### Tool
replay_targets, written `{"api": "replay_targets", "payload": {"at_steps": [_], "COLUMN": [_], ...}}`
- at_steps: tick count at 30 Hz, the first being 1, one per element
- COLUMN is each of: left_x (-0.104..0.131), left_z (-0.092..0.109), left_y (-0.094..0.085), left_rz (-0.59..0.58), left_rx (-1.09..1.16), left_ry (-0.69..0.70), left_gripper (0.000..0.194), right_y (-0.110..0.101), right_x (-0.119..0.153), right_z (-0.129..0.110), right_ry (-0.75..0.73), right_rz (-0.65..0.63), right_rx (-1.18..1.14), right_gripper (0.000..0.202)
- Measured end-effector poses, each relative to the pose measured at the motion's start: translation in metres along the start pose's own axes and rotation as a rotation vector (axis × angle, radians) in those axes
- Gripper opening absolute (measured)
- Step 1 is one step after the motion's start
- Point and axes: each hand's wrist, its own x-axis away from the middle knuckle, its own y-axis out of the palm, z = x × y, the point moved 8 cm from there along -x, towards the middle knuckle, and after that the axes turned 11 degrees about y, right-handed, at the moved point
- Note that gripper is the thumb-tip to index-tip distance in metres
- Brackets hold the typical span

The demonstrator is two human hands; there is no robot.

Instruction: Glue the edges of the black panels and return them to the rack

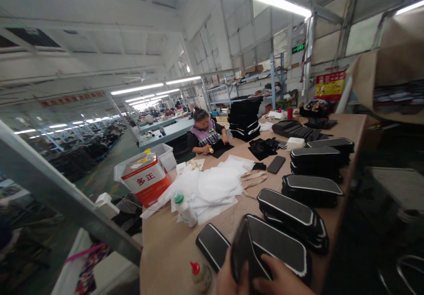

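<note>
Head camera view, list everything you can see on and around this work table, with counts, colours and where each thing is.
work table: one, tan, runs from near edge to far wall
black cases with white piping: at least seven, in stacks along the right side
case in hand: one, black, near edge
flat case piece: one, black, left of the held case
white fabric sheets: a pile, table middle
squeeze bottle, green cap: one, white, by the fabric
squeeze bottle, red cap: one, near edge
phone: one, black, mid table
red and white can: one, left of table
co-worker: one, seated at far left side
left hand: on the held case
right hand: on the held case
</note>
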Motion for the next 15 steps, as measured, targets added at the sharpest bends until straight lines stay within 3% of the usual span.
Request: {"api": "replay_targets", "payload": {"at_steps": [2,3,4,7,9,12,13,15], "left_x": [-0.011,-0.017,-0.023,-0.029,-0.023,-0.009,-0.008,-0.016], "left_z": [-0.010,-0.013,-0.012,-0.015,-0.005,0.022,0.024,0.014], "left_y": [-0.012,-0.023,-0.029,-0.025,-0.011,0.014,0.018,0.012], "left_rz": [0.000,0.069,0.062,-0.009,-0.040,-0.080,-0.080,-0.065], "left_rx": [0.148,0.203,0.211,0.168,0.022,-0.277,-0.329,-0.320], "left_ry": [-0.176,-0.218,-0.202,-0.211,-0.077,0.264,0.303,0.201], "left_gripper": [0.034,0.035,0.036,0.038,0.037,0.038,0.039,0.037], "right_y": [-0.009,-0.012,-0.014,-0.024,-0.024,-0.023,-0.025,-0.029], "right_x": [0.007,0.012,0.015,0.013,0.006,-0.006,-0.009,-0.013], "right_z": [-0.004,-0.008,-0.014,-0.010,0.001,0.010,0.009,0.008], "right_ry": [0.021,0.003,-0.034,0.023,0.106,0.143,0.140,0.137], "right_rz": [-0.060,-0.115,-0.159,-0.099,-0.008,0.166,0.217,0.229], "right_rx": [0.013,0.032,0.044,0.102,0.176,0.370,0.429,0.475], "right_gripper": [0.047,0.048,0.051,0.040,0.033,0.027,0.026,0.029]}}
